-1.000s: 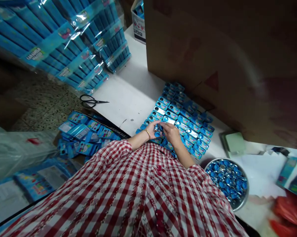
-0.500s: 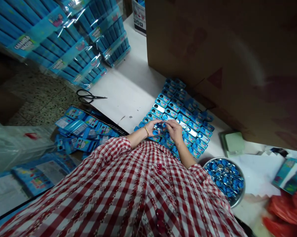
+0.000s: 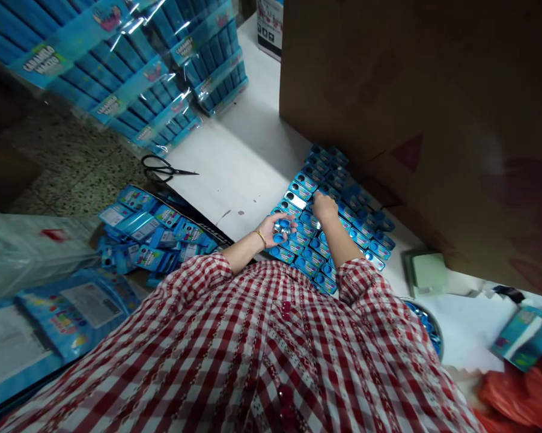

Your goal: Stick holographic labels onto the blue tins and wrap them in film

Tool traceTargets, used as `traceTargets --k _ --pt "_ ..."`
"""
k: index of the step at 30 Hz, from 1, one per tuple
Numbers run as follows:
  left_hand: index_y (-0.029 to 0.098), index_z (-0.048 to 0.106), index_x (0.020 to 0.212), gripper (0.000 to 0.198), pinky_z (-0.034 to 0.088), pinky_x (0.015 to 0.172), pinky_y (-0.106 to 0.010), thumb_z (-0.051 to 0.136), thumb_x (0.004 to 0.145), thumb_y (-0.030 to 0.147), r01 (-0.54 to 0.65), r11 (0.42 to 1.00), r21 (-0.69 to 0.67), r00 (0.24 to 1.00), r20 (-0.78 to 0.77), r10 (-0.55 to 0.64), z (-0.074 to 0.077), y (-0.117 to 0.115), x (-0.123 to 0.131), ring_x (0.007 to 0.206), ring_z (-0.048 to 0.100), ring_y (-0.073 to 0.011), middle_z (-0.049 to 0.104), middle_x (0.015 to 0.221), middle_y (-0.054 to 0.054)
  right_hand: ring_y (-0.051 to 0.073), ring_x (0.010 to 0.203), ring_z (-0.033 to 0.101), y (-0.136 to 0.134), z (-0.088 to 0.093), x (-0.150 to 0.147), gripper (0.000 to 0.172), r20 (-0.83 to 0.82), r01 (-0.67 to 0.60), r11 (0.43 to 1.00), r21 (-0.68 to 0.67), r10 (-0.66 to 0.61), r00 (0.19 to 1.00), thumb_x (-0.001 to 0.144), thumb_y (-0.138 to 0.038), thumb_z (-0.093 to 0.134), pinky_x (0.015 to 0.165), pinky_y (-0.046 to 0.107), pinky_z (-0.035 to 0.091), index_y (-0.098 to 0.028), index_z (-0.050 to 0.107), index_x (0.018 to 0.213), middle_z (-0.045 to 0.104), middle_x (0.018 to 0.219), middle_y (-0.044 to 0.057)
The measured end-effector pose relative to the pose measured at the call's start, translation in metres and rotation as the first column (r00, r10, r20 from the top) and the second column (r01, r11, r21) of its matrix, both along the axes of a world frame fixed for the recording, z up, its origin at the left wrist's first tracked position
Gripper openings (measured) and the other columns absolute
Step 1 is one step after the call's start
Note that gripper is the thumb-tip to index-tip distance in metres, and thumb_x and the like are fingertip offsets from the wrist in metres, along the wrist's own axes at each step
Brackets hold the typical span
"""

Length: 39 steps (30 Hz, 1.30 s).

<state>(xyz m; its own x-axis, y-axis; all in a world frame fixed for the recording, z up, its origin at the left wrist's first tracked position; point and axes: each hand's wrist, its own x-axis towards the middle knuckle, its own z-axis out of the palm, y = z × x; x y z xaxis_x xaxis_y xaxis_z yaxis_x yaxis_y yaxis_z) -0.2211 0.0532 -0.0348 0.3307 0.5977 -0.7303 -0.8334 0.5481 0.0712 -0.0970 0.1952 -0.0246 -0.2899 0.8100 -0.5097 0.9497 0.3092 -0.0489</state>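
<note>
My left hand point(image 3: 266, 230) is cupped, palm up, around several small round blue-and-silver pieces point(image 3: 281, 228). It hovers at the near left side of a slanted block of small blue rectangular tins point(image 3: 307, 266), set close together in rows. Many tins show a round spot at one end, dark on some and blue on others. Over the middle of these rows, my right hand point(image 3: 325, 207) reaches down with its fingers closed together. Its fingertips touch or nearly touch a tin, and whatever they hold is hidden.
Behind the tins stands a large cardboard box point(image 3: 365, 78). Black scissors point(image 3: 167, 170) lie at the white table's left edge. Wrapped blue packs point(image 3: 131, 90) are stacked far left, with loose blue packets point(image 3: 149, 231) below. A metal bowl point(image 3: 438, 337) of round pieces sits right, partly behind my sleeve.
My right hand has moved from beside my left hand, forward and right onto the rows of tins. My left hand now lies more open, with the round pieces showing in its palm.
</note>
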Motion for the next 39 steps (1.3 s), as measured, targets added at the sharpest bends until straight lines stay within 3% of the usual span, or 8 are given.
traceTargets --k 9,12,15,18,22,26,33,39 --pt "0.012 0.062 0.1 0.026 0.039 0.035 -0.017 0.049 0.083 0.028 -0.037 0.999 0.021 0.999 -0.007 0.038 0.007 0.011 -0.004 0.061 0.065 -0.0172 0.068 0.08 -0.011 0.029 0.103 0.06 0.017 -0.009 0.002 0.051 0.061 0.085 0.994 -0.069 -0.081 0.995 0.069 -0.032 0.072 0.08 0.037 0.047 -0.015 0.057 0.115 0.062 0.112 0.019" --pt "0.011 0.062 0.096 0.024 0.039 0.034 -0.018 0.047 0.084 0.026 -0.002 1.0 0.013 1.0 -0.027 0.002 0.007 0.014 -0.005 0.06 0.065 -0.0173 0.069 0.082 -0.012 0.026 0.098 0.061 -0.005 0.004 0.003 0.035 -0.145 0.072 0.997 0.023 -0.068 0.987 0.08 -0.03 0.06 0.081 0.036 0.046 -0.017 0.059 0.113 0.065 0.105 0.014" --pt "0.012 0.061 0.088 0.02 0.037 0.032 -0.018 0.047 0.084 0.026 0.006 1.0 0.012 0.999 -0.05 -0.005 0.007 0.018 -0.001 0.056 0.064 -0.017 0.066 0.07 -0.008 0.019 0.093 0.06 -0.036 0.012 0.002 0.024 -0.478 -0.073 0.996 0.053 0.089 0.874 0.085 -0.029 0.052 0.081 0.03 0.045 -0.022 0.064 0.105 0.065 0.101 0.006" --pt "0.014 0.059 0.081 0.014 0.037 0.032 -0.017 0.051 0.082 0.025 -0.02 1.0 0.01 0.999 -0.04 0.02 0.007 0.02 0.007 0.05 0.061 -0.015 0.058 0.056 -0.002 0.017 0.087 0.06 -0.053 0.01 0.003 0.015 -0.567 -0.185 0.983 0.0 0.153 0.809 0.08 -0.022 0.056 0.078 0.027 0.044 -0.022 0.069 0.087 0.066 0.094 0.004" --pt "0.012 0.061 0.087 0.02 0.039 0.034 -0.017 0.051 0.082 0.029 0.018 1.0 -0.016 1.0 0.006 -0.017 0.003 0.019 0.011 0.058 0.064 -0.0173 0.062 0.063 -0.006 0.015 0.081 0.06 -0.039 0.004 0.017 0.016 -0.537 -0.046 0.998 -0.045 0.015 0.843 0.081 -0.021 0.05 0.075 0.025 0.043 -0.02 0.066 0.086 0.067 0.086 0.002" --pt "0.012 0.062 0.093 0.026 0.043 0.039 -0.018 0.047 0.084 0.032 -0.076 0.997 -0.001 0.996 0.047 0.076 0.002 0.016 0.004 0.068 0.065 -0.0179 0.067 0.081 -0.012 0.02 0.09 0.061 0.003 0.001 0.023 0.021 -0.33 0.159 0.984 0.083 -0.124 0.936 0.084 -0.023 0.046 0.079 0.029 0.043 -0.019 0.063 0.096 0.068 0.094 0.008" --pt "0.012 0.062 0.09 0.027 0.044 0.042 -0.019 0.044 0.086 0.032 -0.194 0.981 -0.018 0.98 0.05 0.194 0.01 0.019 -0.008 0.07 0.065 -0.0182 0.067 0.079 -0.011 0.027 0.103 0.06 0.05 -0.01 -0.002 0.038 0.012 0.127 0.992 -0.016 -0.126 0.992 0.077 -0.028 0.064 0.082 0.033 0.046 -0.014 0.059 0.112 0.062 0.113 0.018" --pt "0.013 0.061 0.086 0.026 0.043 0.042 -0.018 0.043 0.086 0.032 -0.231 0.972 -0.034 0.972 0.037 0.232 0.012 0.029 -0.009 0.069 0.065 -0.0173 0.067 0.079 -0.009 0.027 0.1 0.062 0.043 -0.019 0.01 0.03 -0.084 0.177 0.984 -0.002 -0.176 0.981 0.081 -0.037 0.059 0.078 0.033 0.048 -0.019 0.059 0.106 0.066 0.105 0.014"
